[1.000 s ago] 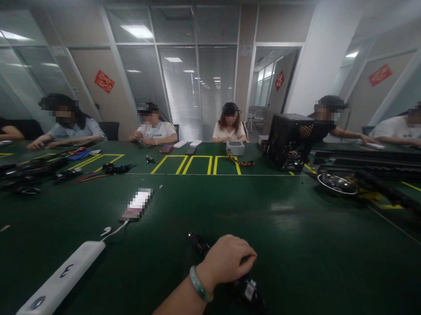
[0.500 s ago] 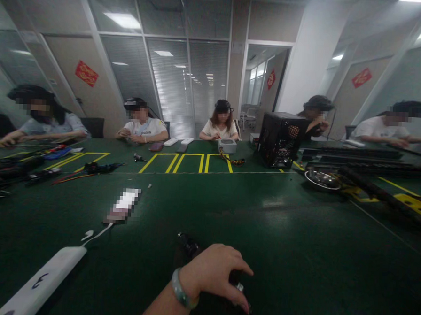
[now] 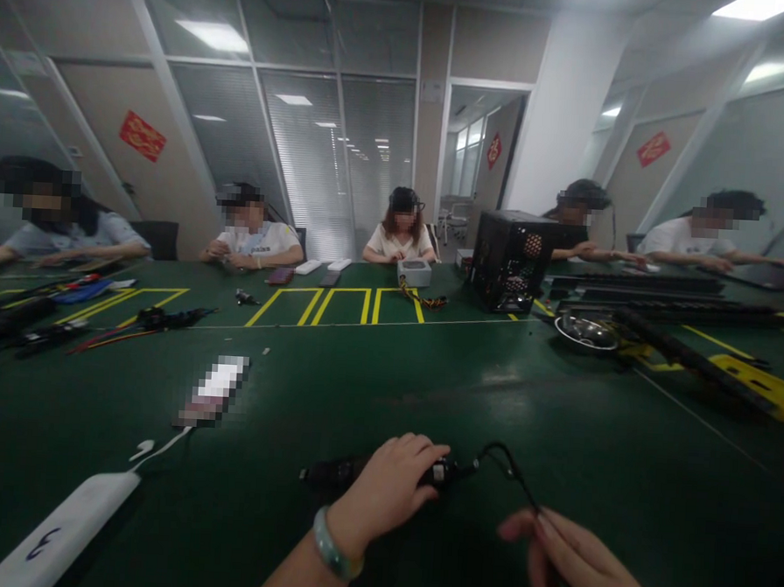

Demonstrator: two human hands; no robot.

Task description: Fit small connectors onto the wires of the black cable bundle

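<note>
My left hand (image 3: 395, 482), with a jade-coloured bangle at the wrist, is wrapped over a black corded tool (image 3: 334, 472) that looks like an electric screwdriver. The tool lies sideways on the green tabletop, its narrow metal tip to the left; my palm hides its middle. A black cord (image 3: 512, 468) arches up from its right end. My right hand (image 3: 572, 553) pinches this cord between thumb and fingers near the bottom right, partly blurred.
On the left lie a white power bank-like block (image 3: 68, 531) marked 3, and a phone (image 3: 212, 391). Further off are a black computer case (image 3: 513, 260), a metal bowl (image 3: 585, 333), a grey box with wires (image 3: 413, 273) and yellow tape outlines. Several people sit opposite.
My left hand has closed over the black tool, which now lies more sideways. My right hand has come into view with the cord. The view has shifted slightly right.
</note>
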